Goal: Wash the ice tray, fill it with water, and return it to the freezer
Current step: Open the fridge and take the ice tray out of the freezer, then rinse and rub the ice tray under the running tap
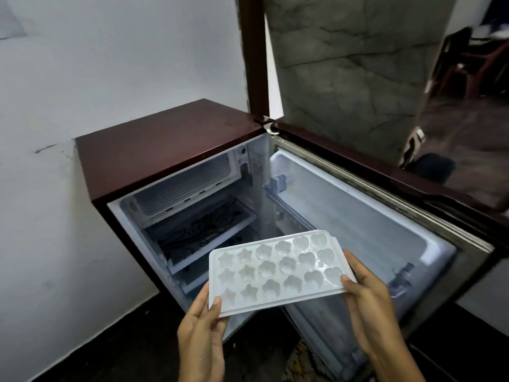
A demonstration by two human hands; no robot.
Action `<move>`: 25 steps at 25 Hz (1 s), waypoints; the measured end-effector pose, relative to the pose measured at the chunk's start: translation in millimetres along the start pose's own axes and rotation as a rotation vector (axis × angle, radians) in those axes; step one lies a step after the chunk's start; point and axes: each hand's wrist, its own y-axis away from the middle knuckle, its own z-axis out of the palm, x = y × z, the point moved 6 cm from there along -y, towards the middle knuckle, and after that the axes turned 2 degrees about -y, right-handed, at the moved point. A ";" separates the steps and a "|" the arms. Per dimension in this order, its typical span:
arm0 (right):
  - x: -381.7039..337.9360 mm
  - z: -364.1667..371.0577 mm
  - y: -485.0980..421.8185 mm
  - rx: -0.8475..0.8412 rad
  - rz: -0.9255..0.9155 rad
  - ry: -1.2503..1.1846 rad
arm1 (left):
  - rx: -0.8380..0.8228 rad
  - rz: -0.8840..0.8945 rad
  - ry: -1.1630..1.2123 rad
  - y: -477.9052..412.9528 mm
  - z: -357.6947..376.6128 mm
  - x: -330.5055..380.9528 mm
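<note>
A white plastic ice tray [275,271] with several star- and heart-shaped cells is held level in front of a small open fridge. My left hand [202,334] grips its near-left corner, thumb on the rim. My right hand [363,296] holds its right edge, thumb on top. The cells glisten; I cannot tell how much water is in them. The freezer compartment [184,186] sits at the top of the fridge interior, its flap open, beyond and above the tray.
The fridge has a dark red top [165,139] and its door [371,224] swings open to the right. Wire shelves [203,232] lie below the freezer. A white wall stands to the left, a brown door frame [253,51] behind, dark floor below.
</note>
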 end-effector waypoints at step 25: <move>-29.3 -263.8 410.8 1.207 -0.704 -0.428 | -1.322 -0.679 -0.669 271.4 186.4 -221.8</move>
